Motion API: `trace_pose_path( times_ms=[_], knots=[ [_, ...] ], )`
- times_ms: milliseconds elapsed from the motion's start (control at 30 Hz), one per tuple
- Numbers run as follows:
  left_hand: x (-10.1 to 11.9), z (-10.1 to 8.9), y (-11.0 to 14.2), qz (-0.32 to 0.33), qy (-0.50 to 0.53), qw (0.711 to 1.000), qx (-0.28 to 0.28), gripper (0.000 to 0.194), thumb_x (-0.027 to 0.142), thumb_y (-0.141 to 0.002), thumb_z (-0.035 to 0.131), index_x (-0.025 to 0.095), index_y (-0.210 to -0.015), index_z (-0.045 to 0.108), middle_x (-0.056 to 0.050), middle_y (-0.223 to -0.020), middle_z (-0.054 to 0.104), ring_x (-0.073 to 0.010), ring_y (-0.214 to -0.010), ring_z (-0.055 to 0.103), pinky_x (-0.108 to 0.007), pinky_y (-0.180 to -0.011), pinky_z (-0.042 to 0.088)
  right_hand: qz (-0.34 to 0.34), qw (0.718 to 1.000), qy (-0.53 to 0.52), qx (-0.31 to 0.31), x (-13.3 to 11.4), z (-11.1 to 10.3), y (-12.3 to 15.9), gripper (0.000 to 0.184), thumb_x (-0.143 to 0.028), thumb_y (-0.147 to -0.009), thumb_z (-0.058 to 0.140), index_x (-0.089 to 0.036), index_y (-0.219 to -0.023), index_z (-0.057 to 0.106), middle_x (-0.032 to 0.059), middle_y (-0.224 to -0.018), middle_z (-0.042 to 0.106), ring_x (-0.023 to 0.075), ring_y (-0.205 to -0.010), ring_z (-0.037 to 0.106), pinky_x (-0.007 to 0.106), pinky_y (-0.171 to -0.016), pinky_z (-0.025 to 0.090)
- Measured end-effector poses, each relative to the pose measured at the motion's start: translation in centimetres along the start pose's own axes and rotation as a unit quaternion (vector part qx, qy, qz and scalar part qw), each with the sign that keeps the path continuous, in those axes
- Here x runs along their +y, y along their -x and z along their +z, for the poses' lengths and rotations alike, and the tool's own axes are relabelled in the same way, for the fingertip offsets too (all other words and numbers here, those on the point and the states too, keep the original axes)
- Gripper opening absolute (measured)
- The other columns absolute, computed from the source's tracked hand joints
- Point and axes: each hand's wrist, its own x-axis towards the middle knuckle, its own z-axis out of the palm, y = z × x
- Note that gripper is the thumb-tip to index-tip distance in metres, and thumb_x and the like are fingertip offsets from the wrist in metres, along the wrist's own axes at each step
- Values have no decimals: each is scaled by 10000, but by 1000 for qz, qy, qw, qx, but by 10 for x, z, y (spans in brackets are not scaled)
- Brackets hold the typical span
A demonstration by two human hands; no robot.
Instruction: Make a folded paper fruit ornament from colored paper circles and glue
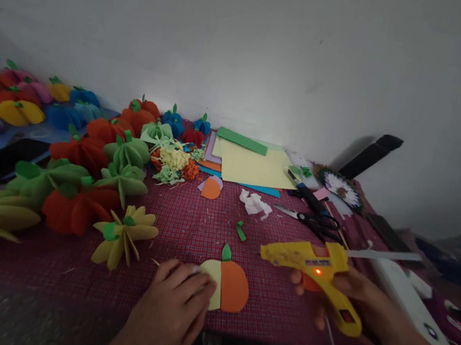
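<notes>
My right hand (356, 293) is closed round a yellow hot glue gun (309, 256). Its small light glows orange, a pale glue stick (385, 255) sticks out at the back, and its nozzle points left above the cloth. At the table's front edge my left hand (174, 305) has its fingers bent together on a paper cutout. The cutout shows a pale yellow part (215, 295) and an orange half (233, 287); my fingers hide its left side. A green paper leaf (226, 252) stands at the top of the cutout.
Several finished paper pumpkins (83, 149) crowd the left side. Paper sheets (254, 165) lie at the back beside shredded paper (174, 157). Black scissors (315, 220), crumpled white tissue (254, 203) and a green paper scrap (240, 231) lie near the glue gun. A wall rises behind.
</notes>
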Motion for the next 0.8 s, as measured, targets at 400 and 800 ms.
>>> trace_pose_path(
  times_ms=[400,800],
  knots=[
    [-1,2,1,-12,12,1000,-24,227,196,-814,484,214,-1006,604,5,-937,676,-188,-845,545,-388,-835,281,103,981,-83,-139,-36,37,-21,255,-411,-824,536,-221,-977,612,41,-934,639,138,-746,620,256,-667,537],
    [2,14,7,-39,46,998,1,210,259,-813,531,198,-1000,606,8,-948,665,-183,-859,532,-408,-844,279,96,982,-32,-160,-37,45,-24,275,-420,-861,480,-160,-884,568,50,-813,633,144,-717,619,286,-668,527]
  ],
)
